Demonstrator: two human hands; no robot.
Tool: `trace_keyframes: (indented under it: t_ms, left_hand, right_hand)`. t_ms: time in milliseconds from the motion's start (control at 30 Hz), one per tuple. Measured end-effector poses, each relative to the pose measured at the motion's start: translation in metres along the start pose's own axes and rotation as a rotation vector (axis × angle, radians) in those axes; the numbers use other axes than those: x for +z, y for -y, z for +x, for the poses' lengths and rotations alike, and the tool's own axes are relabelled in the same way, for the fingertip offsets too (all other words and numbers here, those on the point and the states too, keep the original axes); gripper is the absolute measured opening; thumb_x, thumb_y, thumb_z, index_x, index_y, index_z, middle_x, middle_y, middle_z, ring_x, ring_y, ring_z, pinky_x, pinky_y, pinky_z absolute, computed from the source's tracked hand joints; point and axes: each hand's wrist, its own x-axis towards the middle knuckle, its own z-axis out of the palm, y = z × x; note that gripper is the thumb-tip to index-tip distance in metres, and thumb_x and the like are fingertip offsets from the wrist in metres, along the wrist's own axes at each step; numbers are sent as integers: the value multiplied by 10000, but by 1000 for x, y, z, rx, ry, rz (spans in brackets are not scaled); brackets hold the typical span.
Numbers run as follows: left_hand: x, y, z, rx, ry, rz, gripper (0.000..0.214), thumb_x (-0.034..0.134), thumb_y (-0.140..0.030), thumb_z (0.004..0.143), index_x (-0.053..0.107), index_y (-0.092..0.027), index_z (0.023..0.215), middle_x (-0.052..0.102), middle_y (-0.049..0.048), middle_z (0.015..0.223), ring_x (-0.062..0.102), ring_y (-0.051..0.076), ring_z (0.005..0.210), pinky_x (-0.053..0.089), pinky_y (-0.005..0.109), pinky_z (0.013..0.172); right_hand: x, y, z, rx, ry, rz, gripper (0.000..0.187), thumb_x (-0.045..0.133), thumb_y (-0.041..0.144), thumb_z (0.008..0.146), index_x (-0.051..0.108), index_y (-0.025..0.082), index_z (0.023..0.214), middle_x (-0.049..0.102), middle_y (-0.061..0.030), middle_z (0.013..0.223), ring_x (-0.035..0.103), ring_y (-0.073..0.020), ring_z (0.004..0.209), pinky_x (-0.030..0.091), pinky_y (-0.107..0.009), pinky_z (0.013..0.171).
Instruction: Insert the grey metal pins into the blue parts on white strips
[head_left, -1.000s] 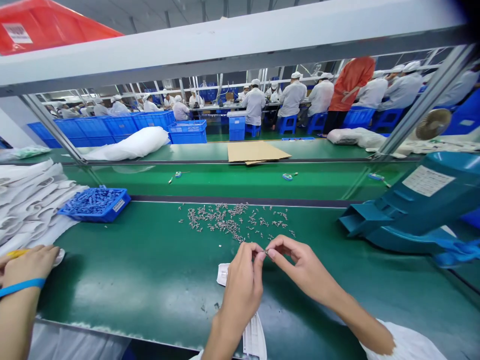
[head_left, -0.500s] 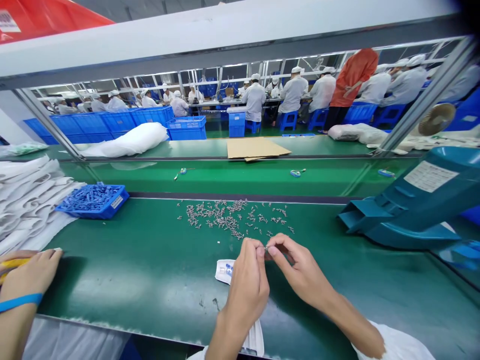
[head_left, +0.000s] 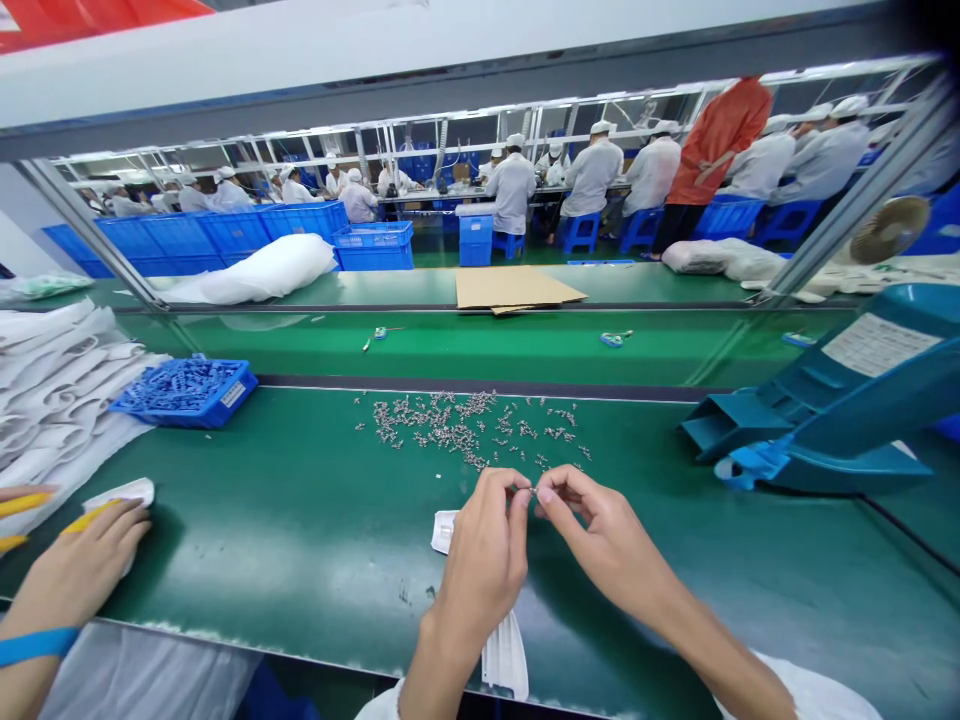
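Observation:
Both of my hands meet over the green bench, just in front of scattered small metal parts (head_left: 442, 425). My left hand (head_left: 484, 540) pinches a tiny metal piece (head_left: 533, 490) between thumb and forefinger. The thumb and fingertips of my right hand (head_left: 600, 535) close on the same piece from the other side. Its exact kind is too small to make out. Beneath my left hand lies a long white plastic piece (head_left: 505, 655); its far end sticks out beyond the hand, while the middle is hidden.
At left, a co-worker's hand (head_left: 90, 560) with yellow at the fingers rests on a white piece. A blue tray (head_left: 225, 405) of blue parts sits near stacked white sheets (head_left: 52, 390). A teal machine (head_left: 840, 400) stands at right. Small items ride the green belt (head_left: 495, 345) behind.
My hands keep their pinch with barely any movement. The co-worker's hand now lies over a white piece. Belt items have shifted right, and a light-blue item now shows against the teal machine.

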Motion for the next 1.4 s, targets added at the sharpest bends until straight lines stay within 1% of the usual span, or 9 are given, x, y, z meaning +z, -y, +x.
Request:
trace_keyframes:
  t_ms: [100,200,467,600,800,900,1000,1133,1400]
  left_hand:
    - [-1,2,1,11,3,14,156,433,-215,1020,494,-263,1156,622,3,1030,620,135,897,487,260,775]
    - [-3,5,3,6,-21,70,133,439,-222,1020,534,-252,1108,634,8,1000,611,149,880,477,277,770]
    - [0,12,7,24,26,234,177,320,-233,1040,495,-212,1024,573,39,928,564,190,808,428,319,711]
    - [1,14,9,31,81,224,198,276,-230,1047,467,-214,995,543,28,917,549,175,805,431,305,714]
    - [-3,16,11,8,171,184,249,243,-244,1056,478,-229,975,522,5,888,534,156,809,428,287,724]
    - [-2,17,13,-10,186,190,251,261,-255,1055,498,-231,975,540,15,912,535,171,851,421,305,756]
    - [-2,18,15,-27,188,197,232,299,-264,1051,517,-233,978,560,15,926,541,179,870,411,309,753]
    - [0,20,15,-43,186,191,203,352,-270,1042,539,-231,976,578,4,901,547,173,834,412,299,725]
    - [1,19,13,-25,137,152,191,401,-263,1028,588,-234,999,639,13,921,581,172,865,448,299,763]
  right_hand:
    - [4,-7,3,73,-11,134,237,486,431,967,560,228,870,627,-7,818,628,-172,787,515,-282,740]
    - [6,-11,6,81,0,136,244,493,435,962,565,225,860,635,-10,810,631,-172,779,518,-282,732]
    - [6,-19,8,-93,-61,-106,178,497,353,972,611,233,907,690,-14,883,651,-173,816,496,-296,759]
    - [3,-26,12,-138,-31,-109,153,500,327,979,605,239,911,689,0,878,652,-157,811,499,-275,744]
    - [-7,-39,19,-337,32,-243,75,518,252,962,585,235,934,670,-1,855,629,-155,765,495,-279,728]
    - [-8,-42,21,-355,50,-236,91,545,255,960,589,238,1038,693,-17,925,652,-167,823,508,-290,761]
    - [-10,-41,23,-332,61,-187,136,561,264,965,612,244,1089,705,-28,976,663,-172,874,516,-292,785]
    - [-16,-38,23,-275,72,-160,119,565,290,968,673,238,972,704,-31,934,658,-178,856,513,-307,778]
    - [-10,-43,21,152,68,326,283,736,470,795,689,208,892,737,-26,802,709,-191,773,594,-329,750]
